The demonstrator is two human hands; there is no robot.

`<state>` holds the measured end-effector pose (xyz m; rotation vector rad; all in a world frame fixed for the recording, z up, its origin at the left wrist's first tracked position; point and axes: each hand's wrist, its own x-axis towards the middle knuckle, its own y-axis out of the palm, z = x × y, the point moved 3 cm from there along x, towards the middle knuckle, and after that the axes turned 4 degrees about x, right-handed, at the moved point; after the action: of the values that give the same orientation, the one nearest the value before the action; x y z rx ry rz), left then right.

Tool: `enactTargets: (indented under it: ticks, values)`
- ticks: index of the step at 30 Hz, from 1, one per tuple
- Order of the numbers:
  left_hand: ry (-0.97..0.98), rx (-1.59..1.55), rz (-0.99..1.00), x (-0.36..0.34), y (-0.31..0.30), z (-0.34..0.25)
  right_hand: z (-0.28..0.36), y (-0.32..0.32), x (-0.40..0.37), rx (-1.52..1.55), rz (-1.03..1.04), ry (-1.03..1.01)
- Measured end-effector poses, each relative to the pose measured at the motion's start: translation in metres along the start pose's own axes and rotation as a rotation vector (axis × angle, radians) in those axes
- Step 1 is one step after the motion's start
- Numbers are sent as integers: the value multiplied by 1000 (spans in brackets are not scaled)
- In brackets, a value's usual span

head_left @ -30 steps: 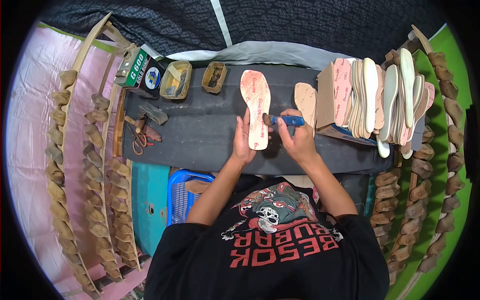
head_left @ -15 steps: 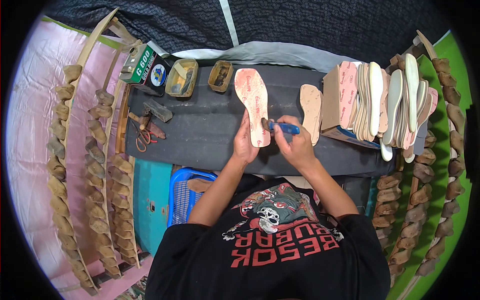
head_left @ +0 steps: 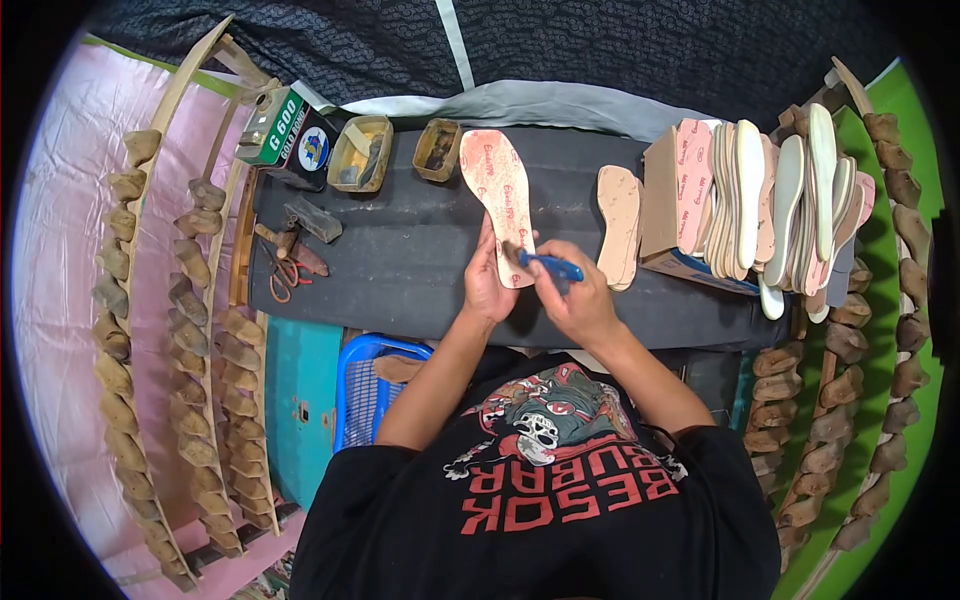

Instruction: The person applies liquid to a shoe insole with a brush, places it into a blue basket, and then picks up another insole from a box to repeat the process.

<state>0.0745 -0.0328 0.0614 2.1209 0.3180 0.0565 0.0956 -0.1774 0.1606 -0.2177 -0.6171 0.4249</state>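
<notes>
My left hand (head_left: 488, 285) grips the heel end of a pinkish insole (head_left: 497, 175) printed with red lettering, held above the dark table. My right hand (head_left: 580, 305) is closed around a brush with a blue handle (head_left: 556, 267). The brush's tip touches the insole's face near the heel. To the right, a small stack of tan insoles (head_left: 619, 215) lies on the table. Beyond it, a cardboard box (head_left: 660, 197) holds many upright insoles (head_left: 748, 195).
At the left stand a glue can (head_left: 285, 135) and two grimy tubs (head_left: 361, 155), (head_left: 438, 150). Pliers (head_left: 285, 275) and a hammer (head_left: 277, 238) lie near the table's left end. A blue basket (head_left: 362, 395) sits below. Racks of wooden pieces (head_left: 120, 385) flank both sides.
The insole has shifted slightly left and up. My right hand has moved left and a little down with the brush, whose tip is now further left on the insole.
</notes>
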Motion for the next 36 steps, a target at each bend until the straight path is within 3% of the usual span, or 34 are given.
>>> enactTargets:
  ticks: [7, 10, 19, 25, 33, 36]
  values:
    - [-7, 2, 87, 2, -6, -2, -7, -8, 1, 10, -59, 82]
    - [3, -15, -18, 1, -1, 2, -10, -9, 6, 5, -76, 52]
    - [-24, 20, 24, 0, 18, -4, -11, -12, 16, 28, -90, 92]
    - [-30, 44, 59, 2, 10, -5, -3, -2, 6, 24, 13, 9]
    - [-23, 93, 45, 2, 9, -4, -17, -13, 16, -48, -81, 24]
    - [-36, 75, 54, 3, 4, 1, -5, -9, 9, -61, 10, -30]
